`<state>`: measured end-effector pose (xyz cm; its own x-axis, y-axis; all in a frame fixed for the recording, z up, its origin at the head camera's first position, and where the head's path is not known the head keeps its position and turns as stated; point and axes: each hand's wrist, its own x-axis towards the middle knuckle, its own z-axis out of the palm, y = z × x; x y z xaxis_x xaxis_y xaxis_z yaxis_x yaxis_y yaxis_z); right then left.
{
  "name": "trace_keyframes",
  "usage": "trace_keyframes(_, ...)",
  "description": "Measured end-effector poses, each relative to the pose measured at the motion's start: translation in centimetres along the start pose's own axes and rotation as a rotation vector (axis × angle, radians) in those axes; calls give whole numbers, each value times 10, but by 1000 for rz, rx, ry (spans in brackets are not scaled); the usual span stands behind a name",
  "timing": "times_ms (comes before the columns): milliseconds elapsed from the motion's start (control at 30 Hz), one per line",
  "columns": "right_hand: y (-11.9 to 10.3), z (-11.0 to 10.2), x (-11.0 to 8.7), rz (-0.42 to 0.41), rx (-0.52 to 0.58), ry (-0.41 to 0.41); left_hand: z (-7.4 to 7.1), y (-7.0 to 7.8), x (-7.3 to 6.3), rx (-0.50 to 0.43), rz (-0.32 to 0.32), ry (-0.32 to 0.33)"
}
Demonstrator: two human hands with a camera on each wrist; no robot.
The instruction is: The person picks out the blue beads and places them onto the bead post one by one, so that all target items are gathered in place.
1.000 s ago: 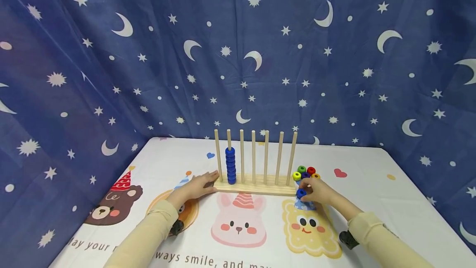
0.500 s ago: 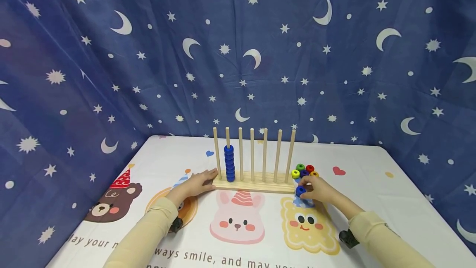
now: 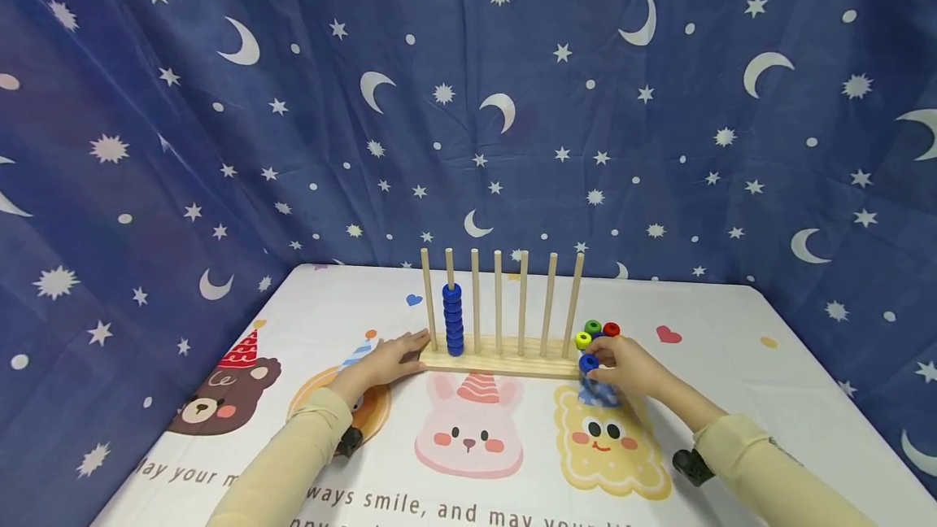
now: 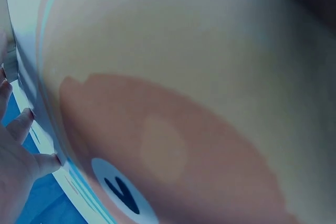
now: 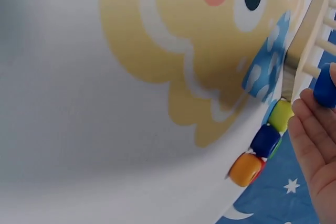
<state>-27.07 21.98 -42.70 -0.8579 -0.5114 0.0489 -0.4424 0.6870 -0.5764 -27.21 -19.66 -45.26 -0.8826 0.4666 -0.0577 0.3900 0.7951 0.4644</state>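
Note:
A wooden peg rack has a row of upright pegs on a flat base. Several blue beads are stacked on its second peg from the left. My left hand rests at the base's left end, fingers extended and spread, thumb near the front corner. My right hand pinches a single blue bead between thumb and fingers, just off the rack's right end. In the right wrist view this blue bead overlaps the end peg, above the table surface.
Behind my right hand lie loose beads: green, red, yellow, plus dark blue and orange. The printed white tablecloth runs back to a blue star-patterned curtain.
My right hand has raised the blue bead slightly off its earlier low spot beside the rack's right end. My left hand and the rack hold their places; the head view has shifted slightly.

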Motion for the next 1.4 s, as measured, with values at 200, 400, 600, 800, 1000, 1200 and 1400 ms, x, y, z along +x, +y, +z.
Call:
trace_keyframes(200, -13, -1, 4, -69, -14, 4, -1, -3, -2, -9, -2, 14)
trace_keyframes(400, -25, -3, 3, -182, -47, -11, 1, -4, -5, -35, 1, 2)
trace_keyframes(600, -42, -12, 2, -225, -92, -38, 1, -6, -7, -31, -7, 5)
trace_keyframes(800, -59, -19, 4, -216, -87, -16, -6, -3, -4, -26, -6, 12)
trace_keyframes(1000, -70, -17, 1, -219, -49, 11, -4, 0, -1, -28, 13, 15)
trace_keyframes(1200, -79, -12, 4, -233, -5, 47, -3, 1, 0, -27, 4, 20)
trace_keyframes(1400, -88, -6, 7, -217, 46, 70, -1, -2, 1, -20, 7, 15)
